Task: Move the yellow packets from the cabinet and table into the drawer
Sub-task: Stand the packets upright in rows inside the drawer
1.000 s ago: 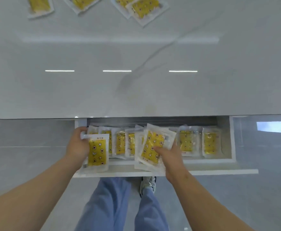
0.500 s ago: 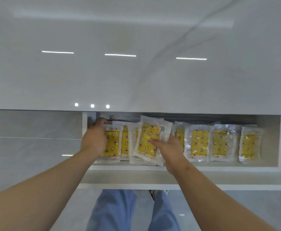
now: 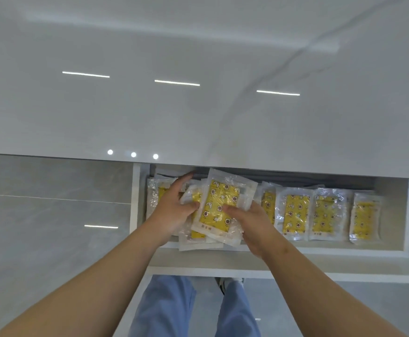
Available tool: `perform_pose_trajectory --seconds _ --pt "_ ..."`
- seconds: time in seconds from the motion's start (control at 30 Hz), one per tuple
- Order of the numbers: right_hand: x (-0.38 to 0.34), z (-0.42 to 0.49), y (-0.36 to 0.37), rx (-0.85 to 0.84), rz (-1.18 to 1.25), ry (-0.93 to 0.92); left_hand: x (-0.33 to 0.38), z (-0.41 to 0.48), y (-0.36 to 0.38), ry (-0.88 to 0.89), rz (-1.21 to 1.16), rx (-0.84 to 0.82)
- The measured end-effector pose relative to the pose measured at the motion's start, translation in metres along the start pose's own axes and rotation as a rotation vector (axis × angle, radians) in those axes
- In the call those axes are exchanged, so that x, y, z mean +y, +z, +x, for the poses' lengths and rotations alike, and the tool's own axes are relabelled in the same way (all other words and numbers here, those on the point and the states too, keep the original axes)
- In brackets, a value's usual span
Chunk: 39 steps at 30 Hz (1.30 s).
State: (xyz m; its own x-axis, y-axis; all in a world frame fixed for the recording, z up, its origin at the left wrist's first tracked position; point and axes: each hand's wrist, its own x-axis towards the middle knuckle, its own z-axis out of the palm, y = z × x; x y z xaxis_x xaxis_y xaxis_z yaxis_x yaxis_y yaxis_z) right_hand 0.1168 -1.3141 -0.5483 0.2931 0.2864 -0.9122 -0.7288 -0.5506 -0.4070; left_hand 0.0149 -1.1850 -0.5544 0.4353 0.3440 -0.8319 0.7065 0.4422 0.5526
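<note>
An open white drawer (image 3: pixel 271 250) under the table edge holds a row of clear-wrapped yellow packets (image 3: pixel 295 212) standing side by side. My right hand (image 3: pixel 254 224) grips a small stack of yellow packets (image 3: pixel 220 207) above the drawer's left half, thumb on the top one. My left hand (image 3: pixel 176 207) lies flat over the packets at the drawer's left end, its thumb touching the held stack's left edge. The packets under both hands are partly hidden.
A glossy white marble table top (image 3: pixel 198 105) fills the upper view and overhangs the drawer's back. Grey tiled floor (image 3: pixel 52 215) lies to the left. My legs in blue trousers (image 3: pixel 169 310) stand below the drawer front.
The packets on the table top have left the view as the camera tilted down. My left hand let its packet into the drawer and shifted right towards the stack held by my right hand.
</note>
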Motion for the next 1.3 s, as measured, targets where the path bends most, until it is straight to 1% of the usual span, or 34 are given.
perform_pose_trajectory --seconds 0.07,0.13,0.2,0.27,0.37,0.4,0.47,0.53,0.57,0.63,0.67,0.7,0.73,0.83,0.9,0.93,0.97,1.03,1.1,1.13,1.2,1.3 --pt "-0.002 -0.003 -0.005 0.090 -0.097 -0.047 -0.001 0.001 -0.002 0.043 0.055 0.063" --pt "-0.005 -0.005 -0.012 0.146 -0.154 -0.084 -0.001 0.001 -0.005 0.075 0.192 0.112" --pt "-0.005 -0.007 -0.019 0.147 -0.167 -0.095 -0.003 0.004 -0.005 0.111 0.349 0.154" --pt "-0.003 -0.007 -0.025 0.112 -0.182 -0.070 -0.007 0.008 -0.001 0.120 0.447 0.214" --pt "0.004 -0.005 -0.030 0.114 -0.279 -0.075 -0.011 0.008 0.007 0.069 0.539 0.264" --pt "0.009 -0.003 -0.031 0.116 -0.308 -0.094 -0.011 0.006 0.009 0.050 0.603 0.267" --pt "0.013 -0.002 -0.029 0.145 -0.345 -0.119 -0.011 0.005 0.012 0.065 0.898 0.313" --pt "0.018 0.002 -0.027 0.145 -0.350 -0.102 -0.013 0.005 0.017 0.216 1.208 0.376" --pt "0.019 0.003 -0.026 0.143 -0.367 -0.094 -0.013 0.006 0.021 0.306 1.274 0.378" --pt "0.019 0.005 -0.024 0.154 -0.385 -0.099 -0.012 0.009 0.032 0.410 1.289 0.291" --pt "0.020 0.006 -0.024 0.161 -0.344 -0.103 -0.013 0.013 0.037 0.404 1.265 0.227" --pt "0.020 0.007 -0.024 0.162 -0.280 -0.098 -0.013 0.017 0.042 0.357 1.210 0.175" --pt "0.020 0.008 -0.025 0.153 -0.199 -0.075 -0.013 0.022 0.045 0.295 1.105 0.137" --pt "0.018 0.008 -0.029 0.092 -0.010 -0.009 -0.008 0.029 0.052 0.178 0.676 0.091" --pt "0.018 0.008 -0.036 0.036 0.053 0.016 -0.001 0.029 0.053 0.109 0.553 0.009" --pt "0.018 0.008 -0.038 0.009 0.072 0.026 0.002 0.027 0.053 0.088 0.544 -0.047" --pt "0.017 0.007 -0.042 -0.015 0.074 0.036 0.005 0.026 0.051 0.097 0.629 -0.086" --pt "0.014 0.005 -0.048 -0.035 -0.010 0.049 0.010 0.025 0.049 0.170 1.023 -0.125" --pt "0.011 0.004 -0.053 -0.044 -0.127 0.038 0.009 0.027 0.048 0.299 1.410 -0.119" --pt "0.009 0.004 -0.055 -0.039 -0.176 0.031 0.009 0.029 0.050 0.340 1.517 -0.094" --pt "0.006 0.005 -0.056 0.003 -0.278 0.017 0.010 0.032 0.057 0.380 1.570 -0.016" --pt "0.004 0.009 -0.058 0.142 -0.637 -0.045 0.015 0.037 0.062 0.359 1.544 0.041"
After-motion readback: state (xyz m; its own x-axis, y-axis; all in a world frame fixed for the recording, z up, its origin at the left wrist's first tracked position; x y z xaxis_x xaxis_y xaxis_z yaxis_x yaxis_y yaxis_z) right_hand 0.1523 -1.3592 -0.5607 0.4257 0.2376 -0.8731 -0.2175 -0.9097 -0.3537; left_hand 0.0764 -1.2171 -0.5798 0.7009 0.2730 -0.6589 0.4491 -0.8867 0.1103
